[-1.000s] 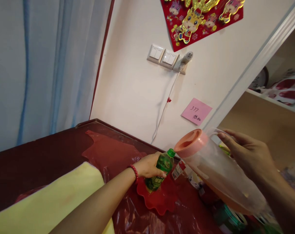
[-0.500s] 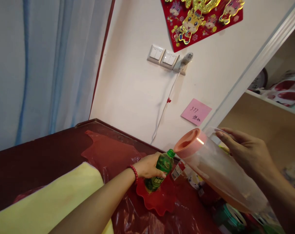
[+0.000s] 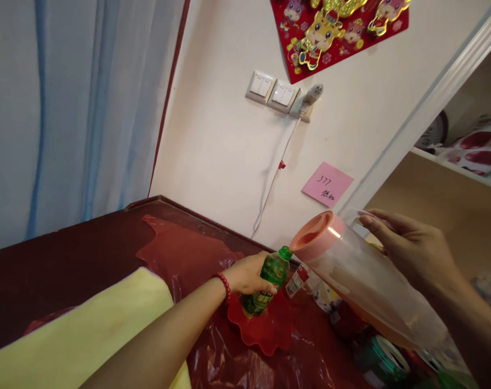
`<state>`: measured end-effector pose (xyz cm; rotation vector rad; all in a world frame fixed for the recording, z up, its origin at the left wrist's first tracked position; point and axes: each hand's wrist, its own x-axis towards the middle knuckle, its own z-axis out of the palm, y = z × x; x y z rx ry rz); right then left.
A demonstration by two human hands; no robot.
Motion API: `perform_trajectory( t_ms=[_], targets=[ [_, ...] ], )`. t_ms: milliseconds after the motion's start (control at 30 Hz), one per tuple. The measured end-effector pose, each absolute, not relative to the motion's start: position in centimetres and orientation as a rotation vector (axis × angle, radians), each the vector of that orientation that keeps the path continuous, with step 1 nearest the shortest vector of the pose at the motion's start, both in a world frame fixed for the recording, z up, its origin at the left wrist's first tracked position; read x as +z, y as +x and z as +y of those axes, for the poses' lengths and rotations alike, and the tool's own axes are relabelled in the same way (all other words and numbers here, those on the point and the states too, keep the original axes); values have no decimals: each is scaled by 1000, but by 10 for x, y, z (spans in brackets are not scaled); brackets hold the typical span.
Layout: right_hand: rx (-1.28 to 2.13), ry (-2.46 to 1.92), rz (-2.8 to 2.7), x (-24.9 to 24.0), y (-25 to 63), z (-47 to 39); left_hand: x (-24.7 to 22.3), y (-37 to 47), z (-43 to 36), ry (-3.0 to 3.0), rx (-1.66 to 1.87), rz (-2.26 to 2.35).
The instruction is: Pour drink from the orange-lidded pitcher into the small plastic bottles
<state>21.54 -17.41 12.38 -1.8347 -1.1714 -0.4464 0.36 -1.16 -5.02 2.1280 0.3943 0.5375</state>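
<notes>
My left hand (image 3: 251, 275), with a red bead bracelet at the wrist, is wrapped round a green plastic bottle (image 3: 274, 268). The bottle leans a little to the right and stands in a red scalloped dish (image 3: 265, 337). My right hand (image 3: 410, 243) is closed on the handle of a clear plastic pitcher (image 3: 375, 281) with a pink lid (image 3: 316, 232). The pitcher is tilted, its lid end pointing left, right at the bottle's mouth. Brownish liquid lies along its lower side. Whether liquid is flowing into the bottle I cannot make out.
A yellow cloth (image 3: 107, 319) lies on the dark red table (image 3: 34, 265) at the left. Red plastic film (image 3: 184, 246) covers part of the table. Under the pitcher stand a green can (image 3: 383, 361) and other containers. A white cable (image 3: 267, 194) hangs down the wall behind.
Almost nothing differs. The view has shifted slightly, while both hands keep their hold and the pitcher stays tilted at the bottle's mouth.
</notes>
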Motion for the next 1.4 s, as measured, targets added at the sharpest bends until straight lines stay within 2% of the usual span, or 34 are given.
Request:
perform_trajectory(
  t_ms=[1400],
  targets=[
    [-474, -1843, -1194, 131, 203, -176, -46, 0, -13, 2117, 524, 390]
  ],
)
